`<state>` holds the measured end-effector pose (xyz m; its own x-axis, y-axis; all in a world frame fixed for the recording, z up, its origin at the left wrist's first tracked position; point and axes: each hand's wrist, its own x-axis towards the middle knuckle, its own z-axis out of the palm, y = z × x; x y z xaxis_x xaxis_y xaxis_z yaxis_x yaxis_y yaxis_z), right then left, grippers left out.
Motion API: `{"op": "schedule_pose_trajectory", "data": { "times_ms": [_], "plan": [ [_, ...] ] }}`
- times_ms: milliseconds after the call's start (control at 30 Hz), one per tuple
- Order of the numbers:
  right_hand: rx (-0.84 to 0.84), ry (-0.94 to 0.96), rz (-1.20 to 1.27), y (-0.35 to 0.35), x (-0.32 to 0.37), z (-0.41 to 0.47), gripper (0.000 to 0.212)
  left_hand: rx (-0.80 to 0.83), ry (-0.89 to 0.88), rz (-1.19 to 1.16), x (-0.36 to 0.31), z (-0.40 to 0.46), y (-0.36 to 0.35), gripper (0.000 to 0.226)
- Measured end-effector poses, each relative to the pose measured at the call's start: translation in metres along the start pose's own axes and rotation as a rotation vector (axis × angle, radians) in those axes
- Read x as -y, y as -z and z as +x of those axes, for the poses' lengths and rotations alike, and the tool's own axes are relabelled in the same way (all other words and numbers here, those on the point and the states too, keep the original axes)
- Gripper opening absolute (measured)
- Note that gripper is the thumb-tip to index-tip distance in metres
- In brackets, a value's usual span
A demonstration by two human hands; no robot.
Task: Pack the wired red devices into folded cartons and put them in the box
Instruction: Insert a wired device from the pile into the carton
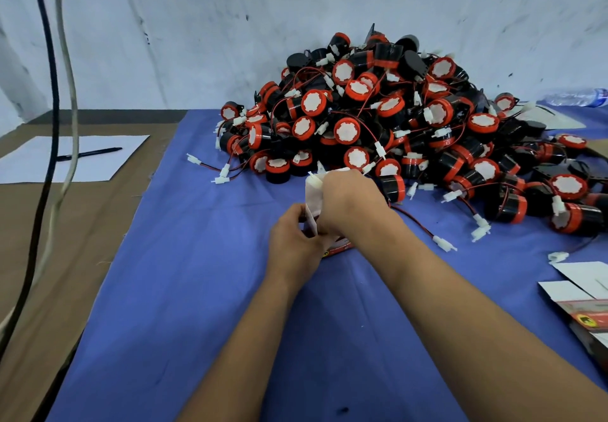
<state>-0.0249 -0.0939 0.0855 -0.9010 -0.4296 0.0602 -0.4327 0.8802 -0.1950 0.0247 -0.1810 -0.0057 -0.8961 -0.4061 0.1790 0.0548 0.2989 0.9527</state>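
Observation:
A big heap of red-and-black wired devices (404,122) with white plugs lies on the blue cloth (204,290) at the back right. In front of the heap, both hands work on one small carton (312,203) with white flaps and a red printed side. My left hand (292,240) grips the carton's lower left side. My right hand (348,201) is curled over its top, pinching a white flap or plug at the opening. Whatever is inside the carton is hidden by the hands.
Flat unfolded cartons (585,303) lie at the right edge. A sheet of paper (72,158) with a black pen (90,153) rests on the brown surface at left. Two cables (49,125) hang down at the left. A water bottle (575,96) lies behind the heap.

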Motion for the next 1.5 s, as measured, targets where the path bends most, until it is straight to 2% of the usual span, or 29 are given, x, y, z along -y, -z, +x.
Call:
{"op": "schedule_pose_trajectory", "data": {
  "times_ms": [67,133,267,333,467,633,733,767,833,1000,1100,1200,1267,1367,1500],
  "plan": [
    [-0.022,-0.019,-0.001,0.0,-0.001,0.001,0.028,0.019,0.006,0.002,-0.001,0.0,0.0,0.024],
    [-0.01,0.008,-0.018,0.001,-0.001,-0.002,0.015,0.031,0.005,-0.002,-0.002,0.001,-0.001,0.026],
    [0.1,0.098,-0.054,0.013,-0.003,-0.009,0.018,0.011,0.061,-0.034,-0.003,0.0,-0.004,0.028],
    [0.104,0.056,-0.052,0.018,-0.008,-0.006,0.007,-0.004,0.083,-0.029,-0.002,0.001,-0.005,0.027],
    [-0.085,-0.051,-0.049,0.017,-0.017,-0.009,0.035,-0.024,0.113,-0.056,-0.002,0.001,-0.007,0.031],
    [-0.256,-0.065,-0.028,-0.002,-0.01,-0.017,0.038,-0.009,0.11,-0.074,-0.004,0.0,-0.006,0.02],
    [-0.362,0.062,-0.04,-0.018,-0.001,-0.021,0.046,0.001,0.116,-0.055,-0.003,0.002,-0.004,0.017],
    [-0.366,0.106,-0.053,-0.022,-0.001,-0.021,0.049,-0.006,0.122,-0.042,-0.003,0.003,-0.004,0.017],
    [-0.337,0.111,-0.045,-0.031,-0.006,-0.019,0.044,-0.019,0.129,-0.033,-0.002,0.004,-0.003,0.014],
    [-0.382,0.049,0.085,-0.035,-0.019,-0.023,0.001,0.019,0.148,-0.134,-0.002,0.002,-0.003,0.026],
    [-0.429,0.004,0.126,-0.031,-0.018,-0.027,0.008,0.04,0.15,-0.151,-0.003,0.002,-0.002,0.027],
    [-0.409,-0.055,0.097,-0.029,-0.014,-0.029,0.027,0.064,0.143,-0.131,-0.005,0.003,-0.001,0.026],
    [-0.362,-0.083,0.091,-0.028,-0.011,-0.03,0.032,0.077,0.14,-0.121,-0.005,0.003,-0.001,0.027],
    [-0.306,-0.101,0.098,-0.028,-0.005,-0.034,0.027,0.085,0.135,-0.132,-0.005,0.002,-0.001,0.028],
    [-0.322,-0.082,0.128,-0.032,-0.003,-0.04,0.019,0.08,0.129,-0.124,-0.003,0.004,-0.002,0.026]
  ]
}}
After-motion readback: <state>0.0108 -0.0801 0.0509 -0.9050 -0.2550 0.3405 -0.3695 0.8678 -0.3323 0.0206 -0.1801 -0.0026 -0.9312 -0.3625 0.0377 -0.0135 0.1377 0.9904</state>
